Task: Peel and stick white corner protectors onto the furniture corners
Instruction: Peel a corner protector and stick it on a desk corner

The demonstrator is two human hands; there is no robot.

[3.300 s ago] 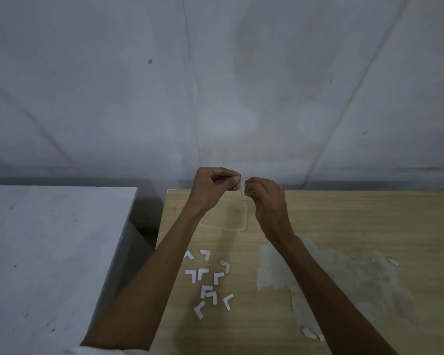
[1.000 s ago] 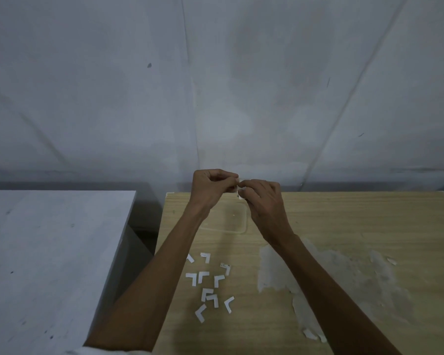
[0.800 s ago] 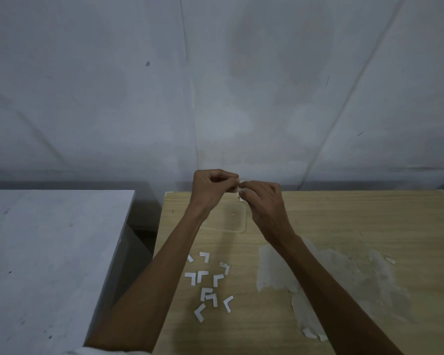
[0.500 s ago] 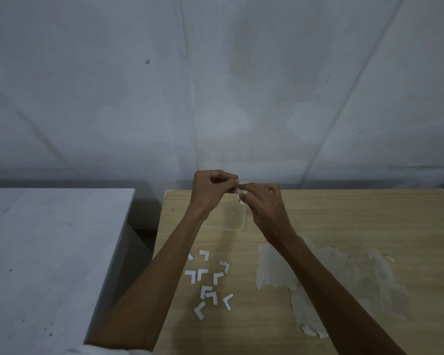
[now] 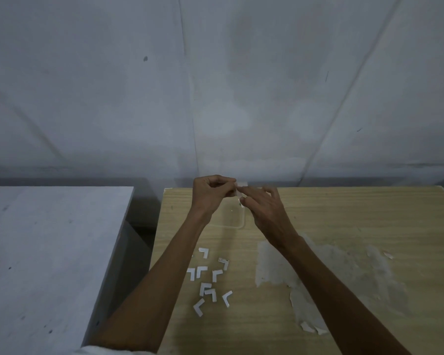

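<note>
Nothing legible noted: no text, label, brand, number or sign reads on the white corner protectors (image 5: 205, 288) lying on the wooden table (image 5: 344, 213), on the table's own top, on the grey surface (image 5: 49, 239) left of the table, or on the wall (image 5: 215, 85) behind the table.
</note>
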